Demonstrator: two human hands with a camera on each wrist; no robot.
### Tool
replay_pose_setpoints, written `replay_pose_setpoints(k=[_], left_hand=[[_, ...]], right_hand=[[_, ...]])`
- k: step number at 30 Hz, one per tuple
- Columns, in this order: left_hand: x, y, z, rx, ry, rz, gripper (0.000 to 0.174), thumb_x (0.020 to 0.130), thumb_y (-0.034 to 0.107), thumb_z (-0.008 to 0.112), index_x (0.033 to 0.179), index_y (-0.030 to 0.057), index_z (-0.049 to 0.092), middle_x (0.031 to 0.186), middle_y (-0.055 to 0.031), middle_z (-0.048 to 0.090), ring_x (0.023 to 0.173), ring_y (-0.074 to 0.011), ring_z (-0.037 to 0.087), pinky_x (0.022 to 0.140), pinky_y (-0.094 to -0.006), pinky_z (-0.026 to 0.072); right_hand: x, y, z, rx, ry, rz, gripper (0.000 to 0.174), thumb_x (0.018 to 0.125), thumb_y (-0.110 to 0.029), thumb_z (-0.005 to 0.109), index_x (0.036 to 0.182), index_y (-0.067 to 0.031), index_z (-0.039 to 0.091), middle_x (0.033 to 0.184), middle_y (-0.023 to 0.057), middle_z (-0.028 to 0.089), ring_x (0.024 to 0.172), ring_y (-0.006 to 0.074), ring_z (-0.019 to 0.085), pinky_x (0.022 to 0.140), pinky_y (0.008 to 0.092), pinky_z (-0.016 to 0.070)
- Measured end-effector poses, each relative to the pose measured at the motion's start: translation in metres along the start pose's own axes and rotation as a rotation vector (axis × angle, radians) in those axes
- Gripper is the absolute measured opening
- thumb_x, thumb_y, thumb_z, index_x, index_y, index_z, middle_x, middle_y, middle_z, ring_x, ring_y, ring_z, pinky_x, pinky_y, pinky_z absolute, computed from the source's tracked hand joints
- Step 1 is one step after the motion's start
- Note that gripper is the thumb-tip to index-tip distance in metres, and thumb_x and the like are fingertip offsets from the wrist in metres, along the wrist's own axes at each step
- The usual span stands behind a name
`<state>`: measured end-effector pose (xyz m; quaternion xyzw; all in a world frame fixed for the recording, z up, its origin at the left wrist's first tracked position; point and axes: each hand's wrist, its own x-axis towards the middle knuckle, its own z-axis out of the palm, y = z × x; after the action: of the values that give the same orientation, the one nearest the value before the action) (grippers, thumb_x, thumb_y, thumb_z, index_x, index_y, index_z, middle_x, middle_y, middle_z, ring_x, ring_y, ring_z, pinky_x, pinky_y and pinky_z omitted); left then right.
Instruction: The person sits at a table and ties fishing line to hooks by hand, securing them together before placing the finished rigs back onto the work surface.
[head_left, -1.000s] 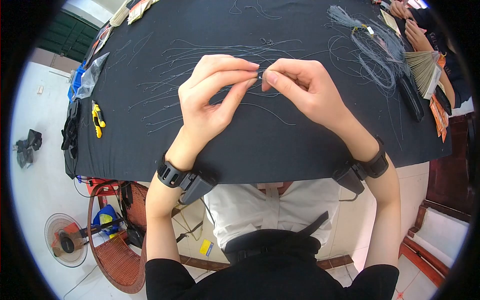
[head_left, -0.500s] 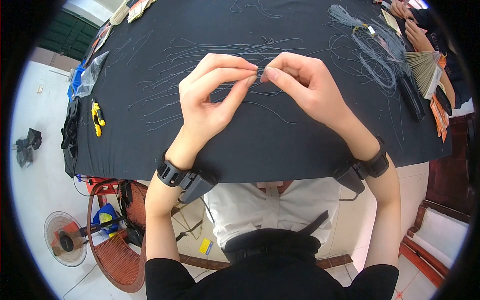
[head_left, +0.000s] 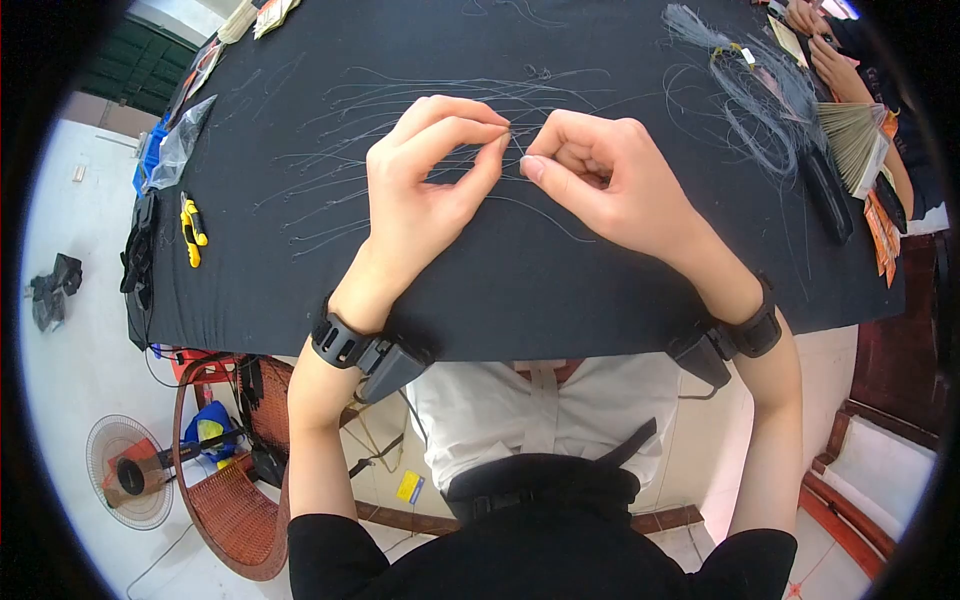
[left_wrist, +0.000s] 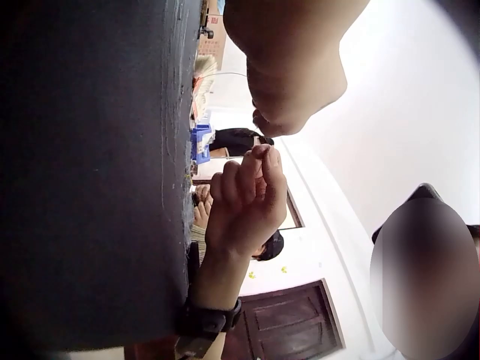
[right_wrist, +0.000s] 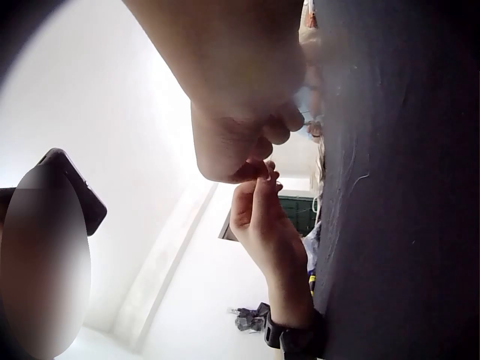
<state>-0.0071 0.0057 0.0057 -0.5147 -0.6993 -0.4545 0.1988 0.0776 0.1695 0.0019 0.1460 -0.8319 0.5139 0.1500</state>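
Above the black-covered table [head_left: 560,300], my left hand [head_left: 425,180] pinches with thumb and forefinger. My right hand [head_left: 620,185] faces it, its thumb against a curled forefinger. A thin line runs between the fingertips, a small gap apart; what else they hold is too small to tell. Beneath both hands, several thin grey lines [head_left: 330,205] with tiny looped ends are spread on the cloth. In the left wrist view the right hand [left_wrist: 244,202] shows pinched fingertips. The right wrist view has the left hand [right_wrist: 274,232] just below the right fingers.
At the right lie a tangled bundle of grey line [head_left: 745,110], a long black object [head_left: 828,200] and a fanned stack of cards [head_left: 850,140]. Another person's hands [head_left: 830,65] work beyond it. Yellow-handled pliers [head_left: 193,235] and a clear plastic bag [head_left: 182,145] lie at the left.
The fingertips have drawn slightly apart: the left ones moved up a little, the right thumb lower. A small dark bit with a bright spot, earlier between them, no longer shows clearly.
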Motion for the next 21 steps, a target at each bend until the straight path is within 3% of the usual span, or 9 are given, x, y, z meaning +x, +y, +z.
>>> replay_pose_setpoints(k=[2,5,10,13,16,19,21], left_hand=[[0.0,0.0,0.001,0.018,-0.04,0.014,0.01,0.067,-0.002,0.066,0.075,0.0023,0.062,0.08,-0.0059,0.063,0.074,-0.0182,0.061,0.064,-0.0256,0.0484],[-0.001,0.0,0.002,-0.005,-0.103,0.016,0.011,0.066,-0.002,0.066,0.074,0.0026,0.062,0.08,-0.0054,0.063,0.073,-0.0189,0.061,0.064,-0.026,0.0485],[-0.002,0.001,0.002,-0.072,-0.171,0.042,0.011,0.065,-0.002,0.067,0.075,0.0027,0.062,0.081,-0.0053,0.063,0.072,-0.0183,0.06,0.062,-0.0255,0.0484],[-0.001,0.001,0.001,-0.105,-0.159,0.094,0.012,0.065,-0.003,0.067,0.075,0.0025,0.063,0.081,-0.0052,0.063,0.07,-0.0172,0.06,0.061,-0.0246,0.0483],[0.0,0.002,0.0,-0.144,-0.133,0.094,0.012,0.065,-0.004,0.067,0.075,0.0022,0.063,0.081,-0.0056,0.063,0.07,-0.0159,0.06,0.061,-0.0239,0.0482],[-0.001,0.002,-0.001,-0.152,-0.106,0.071,0.012,0.066,-0.004,0.067,0.076,0.0023,0.064,0.081,-0.0061,0.063,0.07,-0.0152,0.06,0.061,-0.0235,0.0483],[-0.001,0.002,0.0,-0.162,-0.087,0.064,0.012,0.067,-0.004,0.067,0.077,0.0022,0.064,0.081,-0.0064,0.063,0.07,-0.0154,0.06,0.062,-0.0236,0.0485]], right_hand=[[0.0,0.0,-0.001,-0.003,0.015,-0.013,0.012,0.084,-0.009,0.056,0.076,0.0,0.055,0.052,-0.0062,0.04,0.047,0.0003,0.032,0.043,0.019,0.0234],[0.002,0.005,0.001,0.002,0.129,-0.035,0.013,0.079,-0.011,0.058,0.073,-0.0003,0.058,0.045,0.0019,0.042,0.041,0.0075,0.036,0.041,0.0244,0.0284],[0.004,0.012,0.0,0.009,0.186,-0.032,0.014,0.08,-0.013,0.058,0.075,-0.0001,0.059,0.046,0.0013,0.045,0.041,0.0056,0.036,0.041,0.0235,0.0271],[0.003,0.012,-0.004,-0.031,0.102,0.028,0.013,0.085,-0.012,0.055,0.079,0.0001,0.056,0.06,-0.0051,0.046,0.052,-0.0005,0.036,0.046,0.0169,0.0265],[0.004,0.014,-0.004,-0.018,0.077,0.034,0.013,0.086,-0.012,0.055,0.081,0.0,0.057,0.061,-0.0056,0.047,0.053,-0.0011,0.036,0.046,0.0166,0.0267],[0.006,0.021,0.002,0.068,0.138,0.004,0.018,0.082,-0.018,0.058,0.081,-0.0004,0.062,0.048,0.0001,0.045,0.043,0.0052,0.037,0.042,0.0226,0.027],[0.005,0.025,0.004,0.1,0.113,0.002,0.019,0.083,-0.019,0.058,0.081,-0.0003,0.062,0.049,-0.0003,0.046,0.044,0.005,0.037,0.042,0.0224,0.0271]])
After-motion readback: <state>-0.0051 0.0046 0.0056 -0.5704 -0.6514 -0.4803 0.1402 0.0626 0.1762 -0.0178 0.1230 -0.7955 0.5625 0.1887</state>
